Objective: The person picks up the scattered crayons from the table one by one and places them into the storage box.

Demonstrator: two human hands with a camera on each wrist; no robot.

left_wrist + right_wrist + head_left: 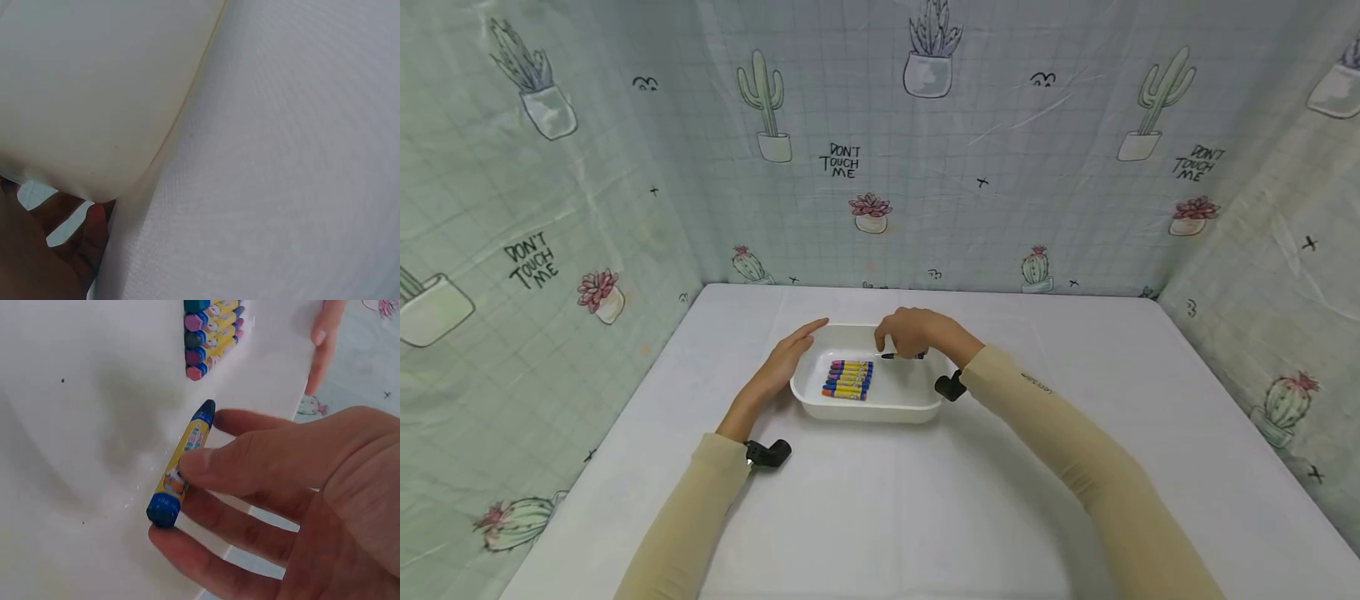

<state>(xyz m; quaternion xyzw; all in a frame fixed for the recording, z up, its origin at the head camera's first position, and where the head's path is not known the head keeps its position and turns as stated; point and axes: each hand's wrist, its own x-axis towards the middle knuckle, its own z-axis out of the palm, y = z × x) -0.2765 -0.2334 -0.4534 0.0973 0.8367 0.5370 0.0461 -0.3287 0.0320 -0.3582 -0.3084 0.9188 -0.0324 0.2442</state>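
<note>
A white tray [865, 412] holds a row of crayons [848, 381] with yellow wrappers and blue bands, lying side by side in its left half. My left hand [786, 358] rests along the tray's left side, fingers extended against its outer wall; in the left wrist view these fingers [95, 234] touch the wall's edge. Over the tray's right part, my right hand [913, 331] pinches a single dark-tipped crayon [181, 464] between thumb and fingers. Its tip points toward the row [203, 340], which lies apart from it on the tray floor.
The tray stands on a table with a white cover [880, 500]. A curtain [880, 125] printed with cacti hangs behind the table and along both sides. Small dark specks [63, 380] dot the tray floor.
</note>
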